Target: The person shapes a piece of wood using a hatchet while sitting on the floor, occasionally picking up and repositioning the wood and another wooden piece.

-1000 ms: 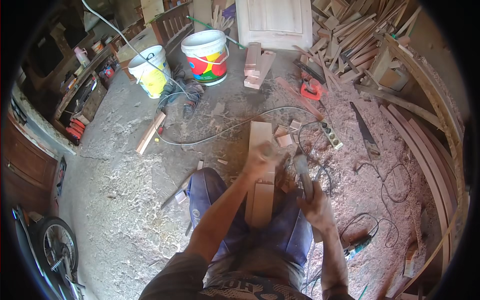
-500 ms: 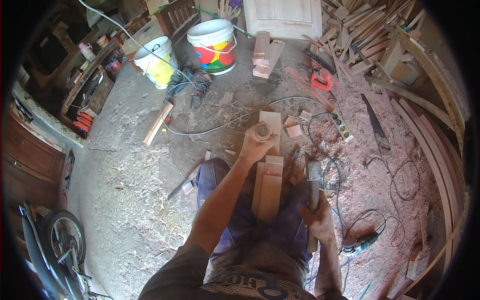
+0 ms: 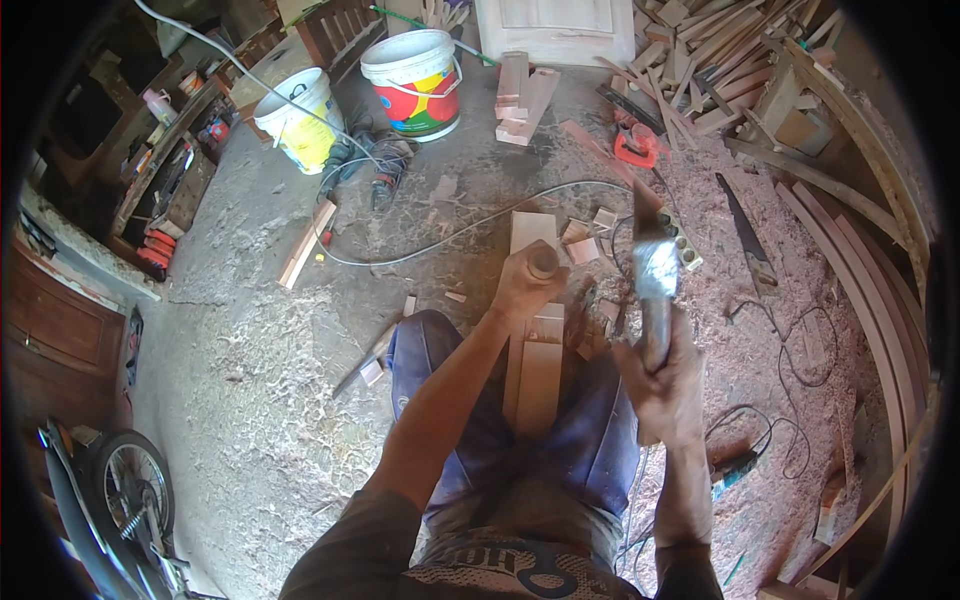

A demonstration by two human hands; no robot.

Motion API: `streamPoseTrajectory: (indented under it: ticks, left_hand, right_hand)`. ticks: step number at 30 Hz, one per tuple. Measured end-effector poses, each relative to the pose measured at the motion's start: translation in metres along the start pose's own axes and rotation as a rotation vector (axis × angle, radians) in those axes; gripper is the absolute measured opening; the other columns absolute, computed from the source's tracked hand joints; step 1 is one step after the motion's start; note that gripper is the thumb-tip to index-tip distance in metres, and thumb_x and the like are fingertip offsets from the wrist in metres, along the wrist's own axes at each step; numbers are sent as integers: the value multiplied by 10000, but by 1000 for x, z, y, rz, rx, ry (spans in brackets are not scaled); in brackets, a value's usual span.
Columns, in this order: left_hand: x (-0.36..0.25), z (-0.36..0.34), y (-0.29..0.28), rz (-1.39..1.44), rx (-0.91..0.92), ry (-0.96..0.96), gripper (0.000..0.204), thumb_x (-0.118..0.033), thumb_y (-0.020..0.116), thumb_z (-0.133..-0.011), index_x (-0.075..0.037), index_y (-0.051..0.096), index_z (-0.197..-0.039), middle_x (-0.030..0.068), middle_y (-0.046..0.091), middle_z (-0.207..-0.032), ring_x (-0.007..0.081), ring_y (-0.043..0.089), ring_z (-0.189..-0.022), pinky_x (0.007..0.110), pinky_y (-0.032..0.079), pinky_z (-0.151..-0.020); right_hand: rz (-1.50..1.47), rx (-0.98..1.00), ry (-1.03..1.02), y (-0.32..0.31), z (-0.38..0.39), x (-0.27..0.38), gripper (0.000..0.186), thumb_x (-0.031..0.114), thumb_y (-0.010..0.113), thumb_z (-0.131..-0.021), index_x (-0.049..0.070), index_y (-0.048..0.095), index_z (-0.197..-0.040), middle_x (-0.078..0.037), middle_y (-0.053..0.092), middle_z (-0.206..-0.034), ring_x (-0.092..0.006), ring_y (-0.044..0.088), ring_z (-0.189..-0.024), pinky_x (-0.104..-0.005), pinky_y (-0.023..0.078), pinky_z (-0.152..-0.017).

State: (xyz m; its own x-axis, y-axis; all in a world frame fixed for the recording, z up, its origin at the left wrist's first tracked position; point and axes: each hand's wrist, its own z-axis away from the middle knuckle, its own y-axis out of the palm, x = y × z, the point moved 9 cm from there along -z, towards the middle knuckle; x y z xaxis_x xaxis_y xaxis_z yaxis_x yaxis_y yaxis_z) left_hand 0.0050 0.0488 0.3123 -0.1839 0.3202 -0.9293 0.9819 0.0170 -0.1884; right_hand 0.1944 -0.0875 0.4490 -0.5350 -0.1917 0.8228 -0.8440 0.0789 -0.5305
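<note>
My left hand [image 3: 522,287] is closed round an upright chisel, whose round wooden handle end [image 3: 543,261] faces up; its blade is hidden beneath the fist. Under that hand lies a pale wooden workpiece [image 3: 540,385], which runs between my knees and has a cut recess near its far part. A further pale board [image 3: 533,230] extends beyond the fist. To the right, above my right thigh, my right hand [image 3: 662,385] grips a hammer by its handle, the shiny metal head [image 3: 656,268] raised and slightly blurred.
Small wood offcuts [image 3: 580,245] and a power strip [image 3: 685,250] lie ahead. A handsaw [image 3: 745,235] rests among shavings at right, near cables and a power tool [image 3: 735,475]. Two buckets [image 3: 412,85] and corded tools [image 3: 390,165] stand farther off; a motorcycle wheel [image 3: 130,485] is at left.
My right hand has lifted the hammer up and forward from beside my right thigh. My left hand, still round the chisel, has shifted slightly to the right.
</note>
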Motion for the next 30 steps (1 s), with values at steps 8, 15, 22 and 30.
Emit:
streamPoseTrajectory:
  ticks: [8,15,22,30]
  left_hand:
    - [-8,5,9,31,-9,182,324,-91,783,-789,15,651,-1065,72,700,-937,136,635,-807,291,529,-762]
    - [10,35,-74,551,-367,-176,199,-69,754,-851,-44,590,-960,87,674,-835,159,660,-761,316,543,-728]
    - [-112,51,-1,1018,-20,44,142,-114,643,-981,-95,530,-1066,48,585,-870,175,601,-842,367,542,-780]
    - [-172,62,-30,274,-252,229,529,-151,707,-930,-17,499,-1398,182,532,-1400,280,512,-1287,426,381,-1111]
  right_hand:
    - [513,231,-235,66,-38,-46,416,95,607,-870,15,432,-1238,-271,681,-836,-475,677,-697,-557,564,-614]
    - [179,132,-28,53,22,-74,399,192,670,-873,13,498,-1186,-280,647,-1025,-475,644,-929,-549,528,-747]
    - [-63,89,3,53,21,-49,428,188,729,-866,25,505,-1192,-228,673,-944,-441,666,-868,-482,516,-732]
    - [44,18,75,5,60,-78,511,214,718,-893,38,429,-1276,-301,668,-862,-513,660,-815,-532,524,-646]
